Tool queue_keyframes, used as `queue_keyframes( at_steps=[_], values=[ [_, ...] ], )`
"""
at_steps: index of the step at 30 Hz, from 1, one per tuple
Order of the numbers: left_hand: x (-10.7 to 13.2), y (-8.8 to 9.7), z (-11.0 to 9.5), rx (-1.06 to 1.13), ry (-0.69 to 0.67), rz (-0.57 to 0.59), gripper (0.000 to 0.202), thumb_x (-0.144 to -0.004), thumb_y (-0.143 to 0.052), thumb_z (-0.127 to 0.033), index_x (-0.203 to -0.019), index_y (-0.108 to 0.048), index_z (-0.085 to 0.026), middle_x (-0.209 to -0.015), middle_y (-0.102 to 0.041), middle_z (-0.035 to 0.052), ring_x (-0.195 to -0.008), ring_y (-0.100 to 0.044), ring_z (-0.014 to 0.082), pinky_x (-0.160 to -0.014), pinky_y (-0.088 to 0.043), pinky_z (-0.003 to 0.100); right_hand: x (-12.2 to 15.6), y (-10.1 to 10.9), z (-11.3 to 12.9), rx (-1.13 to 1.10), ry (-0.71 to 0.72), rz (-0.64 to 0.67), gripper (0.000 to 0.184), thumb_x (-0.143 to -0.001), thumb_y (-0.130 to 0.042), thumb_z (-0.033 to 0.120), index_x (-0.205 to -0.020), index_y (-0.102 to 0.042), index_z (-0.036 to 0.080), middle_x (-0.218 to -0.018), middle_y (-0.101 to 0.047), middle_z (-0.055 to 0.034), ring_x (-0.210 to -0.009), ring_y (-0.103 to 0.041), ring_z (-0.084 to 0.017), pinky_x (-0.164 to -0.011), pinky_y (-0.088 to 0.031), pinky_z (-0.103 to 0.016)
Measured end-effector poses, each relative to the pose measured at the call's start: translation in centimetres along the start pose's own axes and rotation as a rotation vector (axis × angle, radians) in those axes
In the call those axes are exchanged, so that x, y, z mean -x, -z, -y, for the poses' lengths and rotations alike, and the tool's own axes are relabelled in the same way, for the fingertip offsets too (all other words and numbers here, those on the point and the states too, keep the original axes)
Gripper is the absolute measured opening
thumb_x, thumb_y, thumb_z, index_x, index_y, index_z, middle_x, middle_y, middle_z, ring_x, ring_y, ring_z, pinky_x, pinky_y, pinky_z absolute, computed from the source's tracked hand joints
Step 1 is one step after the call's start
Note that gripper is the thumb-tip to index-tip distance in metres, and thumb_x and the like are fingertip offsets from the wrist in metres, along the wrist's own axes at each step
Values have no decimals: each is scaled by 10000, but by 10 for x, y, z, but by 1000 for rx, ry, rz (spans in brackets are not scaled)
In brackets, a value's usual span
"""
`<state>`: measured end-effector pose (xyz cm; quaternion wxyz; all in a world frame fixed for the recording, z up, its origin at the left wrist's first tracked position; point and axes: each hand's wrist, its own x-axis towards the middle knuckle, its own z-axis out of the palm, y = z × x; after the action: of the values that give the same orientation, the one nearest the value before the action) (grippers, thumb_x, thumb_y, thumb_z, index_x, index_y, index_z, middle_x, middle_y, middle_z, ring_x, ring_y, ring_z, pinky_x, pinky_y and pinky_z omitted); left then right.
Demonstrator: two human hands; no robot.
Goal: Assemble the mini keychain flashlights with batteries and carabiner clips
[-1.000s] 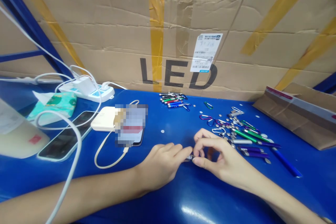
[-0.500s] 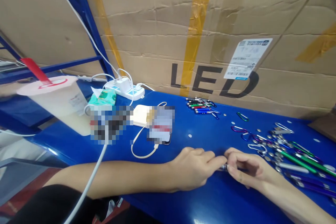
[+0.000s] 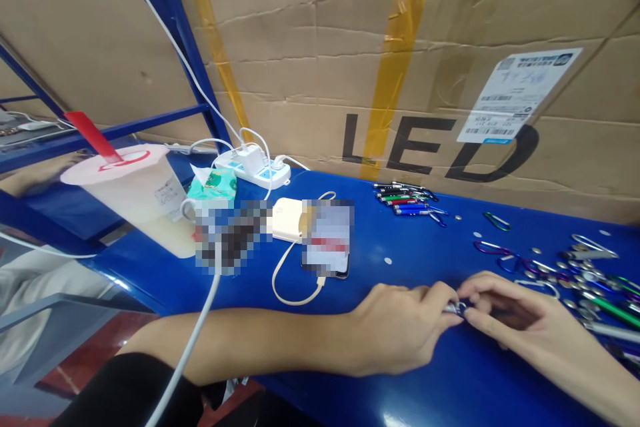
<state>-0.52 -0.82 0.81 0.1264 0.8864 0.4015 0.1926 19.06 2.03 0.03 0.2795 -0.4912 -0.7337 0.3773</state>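
Observation:
My left hand [image 3: 403, 330] is closed around a small metal tube [image 3: 453, 308], and only its shiny end shows past the fingertips. My right hand [image 3: 525, 313] meets that end with thumb and index finger pinched together, its other fingers loosely curled. Most of the tube is hidden in the left fist, so its full shape cannot be made out. To the right lie scattered coloured carabiner clips [image 3: 493, 249], round button cells [image 3: 537, 251] and a green metal tube [image 3: 613, 307]. Farther back sits a row of slim pen-like tubes with clips [image 3: 413, 209].
Left of my hands are a phone [image 3: 327, 240], a cream power bank [image 3: 287, 219], a tissue pack [image 3: 214, 188] and a power strip [image 3: 267, 173]. A drink cup [image 3: 135, 193] stands farther left. A white cable [image 3: 200, 320] crosses my left arm. A large cardboard box [image 3: 310, 80] stands behind.
The view has shifted, so the table things appear farther right. My hands stay together at the metal tube, whose end shows a little more between them.

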Motion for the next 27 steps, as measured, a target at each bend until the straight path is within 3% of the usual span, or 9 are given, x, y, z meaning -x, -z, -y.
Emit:
queue_keyframes(
  at_steps=[4, 12, 19, 27],
  values=[
    [1, -1, 3, 26, 2, -30, 210, -942, -303, -307, -1039, -417, -160, -879, -685, 33, -752, -680, 190, -545, -515, 261, 1, 1, 3, 85, 123, -72, 247, -712, -632, 433, -792, -647, 200, -791, -597, -46, -619, -591, -128, -490, -507, -181],
    [0, 3, 2, 87, 40, -4, 204, -924, -346, -310, -1055, -422, -174, -914, -689, 19, -753, -688, 214, -568, -539, 294, -1, 7, 0, 207, 376, -126, 121, -703, -658, 357, -701, -665, 236, -732, -604, -28, -619, -619, -130, -482, -505, -145],
    [-1, 6, 2, 98, 53, 24, 239, -926, -338, -329, -1062, -434, -157, -921, -694, 35, -758, -689, 231, -556, -541, 310, -3, 7, -1, 256, 414, -157, 122, -639, -709, 375, -708, -702, 274, -759, -587, -28, -527, -588, -110, -429, -488, -147],
    [-2, 3, 2, 61, 28, 6, 229, -931, -337, -334, -1010, -445, -148, -856, -693, 19, -712, -687, 204, -505, -513, 269, 1, 3, -8, 180, 302, -200, 79, -638, -667, 397, -655, -693, 325, -735, -567, -26, -514, -556, -157, -399, -470, -241]
  ],
)
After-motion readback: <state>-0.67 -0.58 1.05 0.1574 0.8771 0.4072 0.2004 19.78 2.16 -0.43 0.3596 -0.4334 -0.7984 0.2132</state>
